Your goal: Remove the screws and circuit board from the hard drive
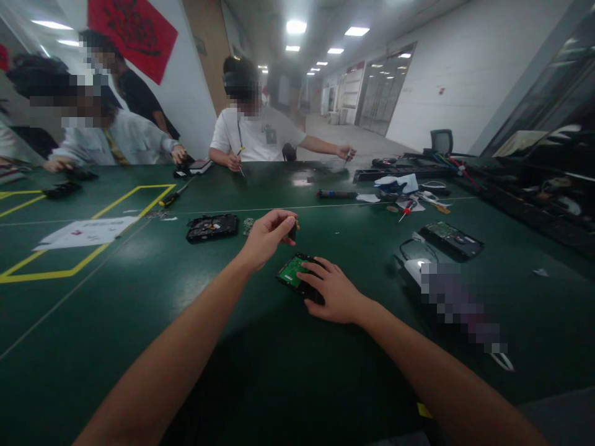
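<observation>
My left hand [269,240] is raised just above the table, thumb and fingers pinched together; a small dark bit shows at the fingertips, too unclear to name. Below and to its right lies a hard drive [292,271], its green circuit board facing up. Over the drive's right part rests my right hand [335,291], with the fingers across the top and the thumb along the near side, hiding much of it. Behind the left hand is a little heap of small metal parts [248,225]. An opened hard drive [212,228] lies further left.
Another hard drive [452,240] lies to the right, near a power strip-like white object [413,267] that is partly blurred out. Tools and paper [400,186] clutter the back right. A yellow-handled screwdriver [171,197] and printed sheets [86,231] lie left. Several people sit or stand opposite.
</observation>
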A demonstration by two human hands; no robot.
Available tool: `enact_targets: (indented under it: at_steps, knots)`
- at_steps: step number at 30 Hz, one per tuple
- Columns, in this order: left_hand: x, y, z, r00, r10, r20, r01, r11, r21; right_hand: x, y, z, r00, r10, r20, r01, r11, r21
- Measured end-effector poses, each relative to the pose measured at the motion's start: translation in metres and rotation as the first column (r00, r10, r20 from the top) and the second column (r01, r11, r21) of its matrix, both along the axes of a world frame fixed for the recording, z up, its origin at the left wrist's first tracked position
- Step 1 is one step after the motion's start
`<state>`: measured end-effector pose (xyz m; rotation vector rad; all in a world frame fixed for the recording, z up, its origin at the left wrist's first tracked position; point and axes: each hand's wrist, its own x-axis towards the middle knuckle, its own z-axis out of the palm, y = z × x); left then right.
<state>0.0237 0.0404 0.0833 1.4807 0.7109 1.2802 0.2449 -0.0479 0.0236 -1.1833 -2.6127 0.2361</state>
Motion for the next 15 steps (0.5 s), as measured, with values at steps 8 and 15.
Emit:
enact_targets:
  at_steps: [8,15]
  knots:
    - [0.0039,-0.0016,0.0013,0.994,0.112,-0.012,-0.111,0.991,0.074,0.0012,-0.001,0.0023,1.0,-0.004,0.006,0.004,1.0,-0.006]
    - [0.0014,-0.0022,0.0027,0.993,0.024,-0.111,-0.01,0.993,0.121,0.0019,0.0004,-0.0001,1.0,0.0,0.007,0.0,1.0,0.0]
